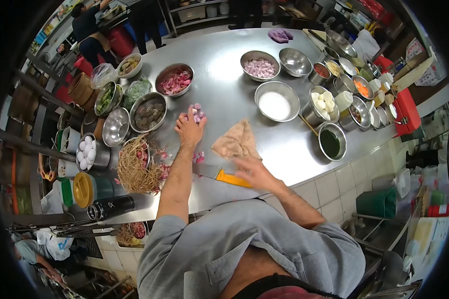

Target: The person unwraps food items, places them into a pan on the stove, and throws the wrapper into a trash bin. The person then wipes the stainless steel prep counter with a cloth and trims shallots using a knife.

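Note:
My left hand (189, 128) reaches over the steel table, its fingertips at a small pile of peeled shallots (197, 113); whether it grips any I cannot make out. Blurred by motion, my right hand (257, 172) hovers beside the yellow handle of a knife (233, 179) that lies flat with its blade to the left. A crumpled tan cloth (237, 141) rests just beyond that hand. Left of my left forearm is a tangle of dry shallot stems (138, 167) over a bowl, with pink peelings (165, 172) around it.
Bowls of pink peelings (174, 80), chopped shallots (259, 66), white contents (276, 103) and dark green liquid (330, 142) stand around the table. Eggs (86, 152) and a black bottle (111, 207) are at the left. A person (91, 37) stands at the far left.

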### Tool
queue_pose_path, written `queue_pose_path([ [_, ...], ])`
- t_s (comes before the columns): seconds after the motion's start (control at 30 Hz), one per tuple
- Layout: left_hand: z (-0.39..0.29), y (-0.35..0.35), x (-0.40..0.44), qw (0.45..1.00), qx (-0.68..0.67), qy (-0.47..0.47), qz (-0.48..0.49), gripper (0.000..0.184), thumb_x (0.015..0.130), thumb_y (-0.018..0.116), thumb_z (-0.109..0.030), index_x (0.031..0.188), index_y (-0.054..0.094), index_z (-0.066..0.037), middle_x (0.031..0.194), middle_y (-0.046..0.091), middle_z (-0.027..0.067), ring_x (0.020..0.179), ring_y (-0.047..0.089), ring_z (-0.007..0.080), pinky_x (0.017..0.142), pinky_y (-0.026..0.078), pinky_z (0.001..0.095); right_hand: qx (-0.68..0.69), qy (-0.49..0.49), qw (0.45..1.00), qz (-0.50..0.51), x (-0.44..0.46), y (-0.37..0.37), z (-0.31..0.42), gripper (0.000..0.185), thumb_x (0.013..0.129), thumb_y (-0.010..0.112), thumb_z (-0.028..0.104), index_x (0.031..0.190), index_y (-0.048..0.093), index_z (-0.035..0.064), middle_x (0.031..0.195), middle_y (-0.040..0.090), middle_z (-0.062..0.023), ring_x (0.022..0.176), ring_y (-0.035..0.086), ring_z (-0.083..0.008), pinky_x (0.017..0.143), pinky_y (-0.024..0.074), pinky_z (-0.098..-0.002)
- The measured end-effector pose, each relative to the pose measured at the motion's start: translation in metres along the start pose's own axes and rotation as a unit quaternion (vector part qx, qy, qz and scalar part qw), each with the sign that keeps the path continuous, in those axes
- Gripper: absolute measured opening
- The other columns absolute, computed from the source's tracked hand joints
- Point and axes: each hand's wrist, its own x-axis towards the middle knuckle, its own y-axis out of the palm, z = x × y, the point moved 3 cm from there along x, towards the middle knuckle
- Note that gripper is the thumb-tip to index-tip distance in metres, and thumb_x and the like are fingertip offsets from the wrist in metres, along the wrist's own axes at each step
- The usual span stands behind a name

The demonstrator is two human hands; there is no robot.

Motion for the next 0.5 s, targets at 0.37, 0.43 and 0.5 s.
queue_pose_path([
  [0.37,-0.022,-0.043,-0.032,0.993,-0.07,-0.006,-0.093,0.078,0.071,0.069,-0.034,0.135,0.028,-0.018,0.136,0.021,0.0202,0.125,0.021,0.0373,0.1,0.021,0.0519,-0.3,0.087,0.881,-0.356,0.163,-0.238,-0.154,0.029,0.076,0.055,0.009,0.104,0.059,0.0042,0.098,0.054,-0.0188,0.091,0.054,-0.0331,0.079,0.0447,-0.0403],
  [0.43,-0.025,-0.066,-0.061,0.986,-0.12,0.021,-0.111,0.071,0.072,0.069,-0.025,0.132,0.034,-0.011,0.135,0.023,0.0211,0.125,0.022,0.0381,0.1,0.021,0.0504,-0.375,0.176,0.859,-0.303,0.178,-0.251,-0.172,0.033,0.075,0.056,0.014,0.107,0.058,0.0063,0.107,0.052,-0.019,0.099,0.053,-0.0352,0.084,0.0446,-0.0429],
  [0.5,-0.02,-0.086,-0.099,0.987,-0.113,-0.009,-0.116,0.066,0.073,0.068,-0.022,0.13,0.037,-0.009,0.134,0.025,0.0218,0.123,0.025,0.0377,0.1,0.023,0.0484,-0.415,0.256,0.843,-0.226,0.192,-0.264,-0.196,0.037,0.075,0.056,0.019,0.11,0.057,0.0085,0.113,0.05,-0.019,0.107,0.05,-0.036,0.087,0.0434,-0.047],
])
